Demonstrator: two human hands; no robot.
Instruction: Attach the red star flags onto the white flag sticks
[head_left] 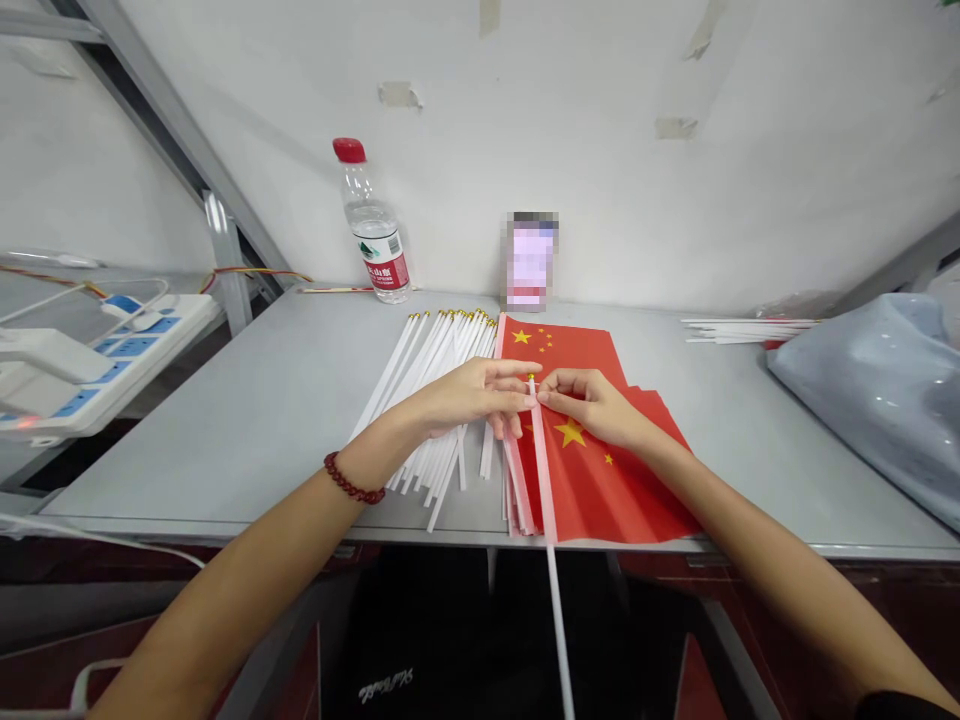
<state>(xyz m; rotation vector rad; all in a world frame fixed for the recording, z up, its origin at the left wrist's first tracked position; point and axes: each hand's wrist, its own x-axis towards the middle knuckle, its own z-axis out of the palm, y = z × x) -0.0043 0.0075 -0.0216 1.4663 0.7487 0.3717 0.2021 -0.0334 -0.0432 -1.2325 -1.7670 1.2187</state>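
A white flag stick (555,610) with a gold tip runs through the pale sleeve of a red flag (600,480) with yellow stars. Its lower end reaches past the table's front edge. At the sleeve's upper end, my right hand (596,400) pinches the flag's edge, thumb and forefinger together. My left hand (476,390) is just left of the stick's tip, its fingers stretched out and apart, some fingertips at the sleeve. Beneath the held flag lie more red flags (577,350). A loose pile of white sticks (420,400) with gold tips lies left of them, partly under my left hand.
A water bottle (375,240) and a blurred phone (531,262) stand at the wall on the grey table (247,420). Thin white sticks (742,330) and a grey plastic bag (870,400) are at right. A power strip (112,360) with plugs is at left.
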